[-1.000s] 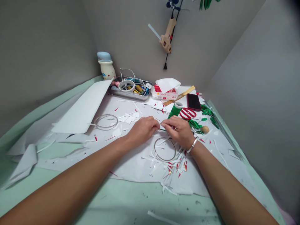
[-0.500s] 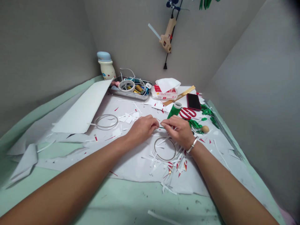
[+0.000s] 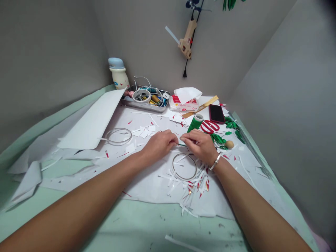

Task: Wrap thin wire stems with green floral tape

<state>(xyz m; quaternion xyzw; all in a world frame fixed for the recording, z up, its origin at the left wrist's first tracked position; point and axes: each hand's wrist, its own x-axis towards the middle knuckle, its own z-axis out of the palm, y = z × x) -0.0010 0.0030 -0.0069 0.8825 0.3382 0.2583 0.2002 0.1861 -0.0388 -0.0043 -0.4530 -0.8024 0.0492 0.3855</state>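
The left hand and right hand meet, fingers closed, pinching a thin green strip between them. Just beyond the right hand lie finished green leaves and a green tape roll; nearer, a bare wire ring lies unwrapped.

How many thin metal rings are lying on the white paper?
2: one ring left of the left hand, one ring just below the right hand. More may be hidden under scraps.
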